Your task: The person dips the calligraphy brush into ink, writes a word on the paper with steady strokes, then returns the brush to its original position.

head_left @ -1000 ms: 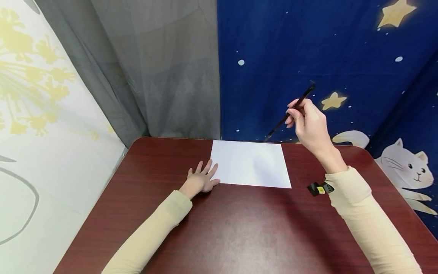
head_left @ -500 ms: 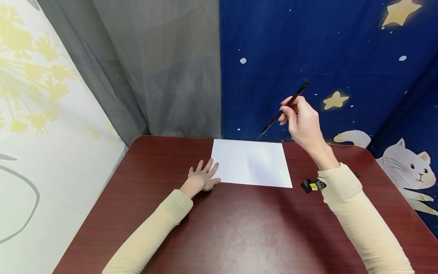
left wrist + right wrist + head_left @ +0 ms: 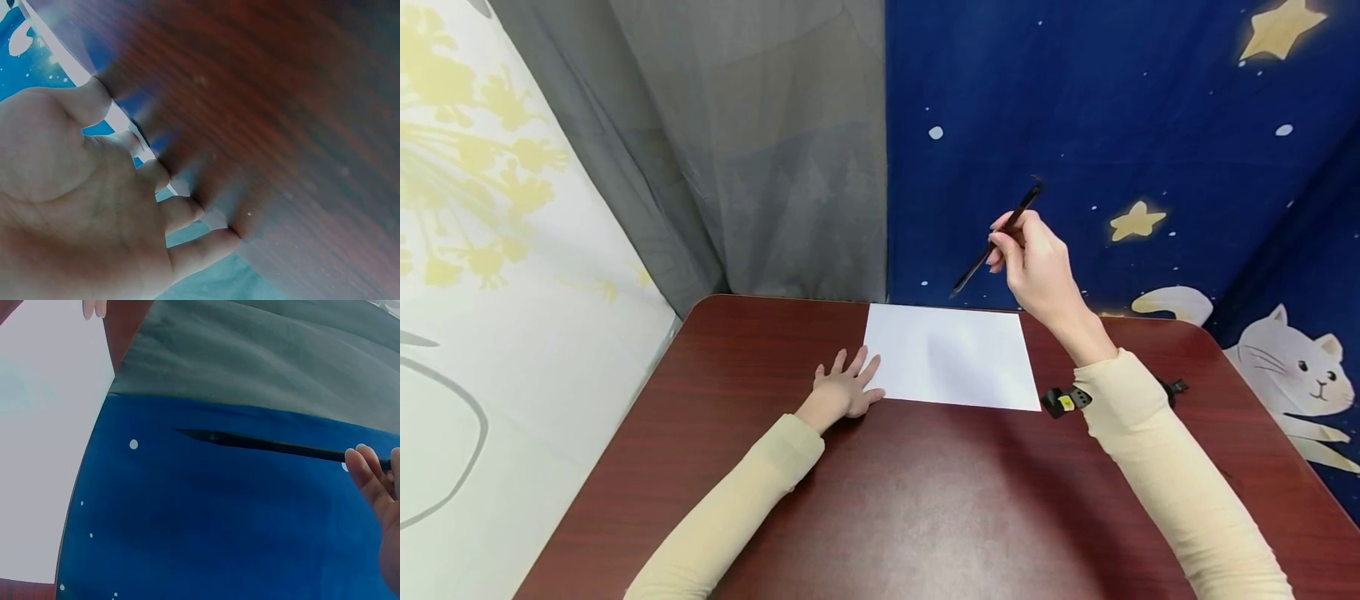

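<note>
My right hand (image 3: pixel 1033 262) pinches a dark, slim brush (image 3: pixel 979 265) between thumb and fingers, held in the air above the far side of the table. The brush's pointed tip slants down and to the left, apart from the paper; in the right wrist view the brush (image 3: pixel 269 445) tapers to a fine dark point. A blank white sheet of paper (image 3: pixel 951 358) lies at the table's far edge. With fingers spread, my left hand (image 3: pixel 842 393) rests at the paper's left edge, its fingertips on the sheet. In the left wrist view the left hand (image 3: pixel 94 187) shows its palm side.
The reddish-brown table (image 3: pixel 880 492) spreads out in front of me. Behind it hang a grey curtain (image 3: pixel 782 150) and a blue star-patterned curtain (image 3: pixel 985 75). A black strap device (image 3: pixel 1063 402) is worn at my right wrist. A patterned white wall (image 3: pixel 497 333) stands at left.
My right hand has moved left with the brush, and its shadow on the paper has shifted left too. The left hand stays in place on the sheet.
</note>
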`<state>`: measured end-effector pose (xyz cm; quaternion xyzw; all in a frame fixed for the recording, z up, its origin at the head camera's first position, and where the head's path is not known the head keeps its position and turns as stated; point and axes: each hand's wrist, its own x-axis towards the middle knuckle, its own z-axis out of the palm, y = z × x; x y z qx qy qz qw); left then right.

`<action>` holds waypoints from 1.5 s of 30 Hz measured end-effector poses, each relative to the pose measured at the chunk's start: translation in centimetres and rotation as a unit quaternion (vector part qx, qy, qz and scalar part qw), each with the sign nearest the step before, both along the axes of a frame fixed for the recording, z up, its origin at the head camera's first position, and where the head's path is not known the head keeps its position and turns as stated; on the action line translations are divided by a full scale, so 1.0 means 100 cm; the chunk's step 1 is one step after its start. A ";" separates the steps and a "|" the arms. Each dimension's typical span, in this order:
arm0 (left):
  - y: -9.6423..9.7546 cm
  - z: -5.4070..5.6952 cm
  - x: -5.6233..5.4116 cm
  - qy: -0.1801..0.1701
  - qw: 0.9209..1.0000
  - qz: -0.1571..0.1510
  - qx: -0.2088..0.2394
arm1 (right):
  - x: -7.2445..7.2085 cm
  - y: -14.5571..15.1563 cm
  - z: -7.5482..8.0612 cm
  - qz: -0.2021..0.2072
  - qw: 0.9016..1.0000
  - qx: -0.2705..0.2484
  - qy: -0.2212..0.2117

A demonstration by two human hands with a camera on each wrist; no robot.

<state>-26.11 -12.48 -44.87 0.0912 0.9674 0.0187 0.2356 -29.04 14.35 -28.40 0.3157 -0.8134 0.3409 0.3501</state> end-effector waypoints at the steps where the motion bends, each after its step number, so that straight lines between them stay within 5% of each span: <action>1: 0.000 0.000 0.000 0.001 1.000 -0.001 -0.001 | -0.001 -0.001 -0.001 0.001 1.000 0.001 -0.001; 8: 0.000 -0.008 -0.005 -0.004 1.000 -0.002 -0.012 | -0.004 -0.010 -0.008 0.013 1.000 -0.005 -0.003; 20: 0.002 0.003 0.003 0.001 1.000 0.005 -0.002 | -0.007 -0.027 -0.014 0.027 1.000 0.005 -0.012; 26: 0.001 -0.010 -0.003 0.008 1.000 0.005 0.001 | -0.008 -0.033 -0.016 0.037 0.999 0.013 -0.016; 29: 0.004 0.001 0.002 -0.004 1.000 0.014 -0.006 | -0.008 -0.036 -0.018 0.039 0.999 0.018 -0.022; 37: 0.002 -0.013 -0.004 0.004 1.000 0.010 -0.001 | -0.012 -0.042 -0.026 0.040 0.998 0.031 -0.024; 45: 0.002 -0.010 -0.005 -0.002 1.000 0.010 -0.007 | -0.016 -0.049 -0.028 0.034 0.998 0.041 -0.024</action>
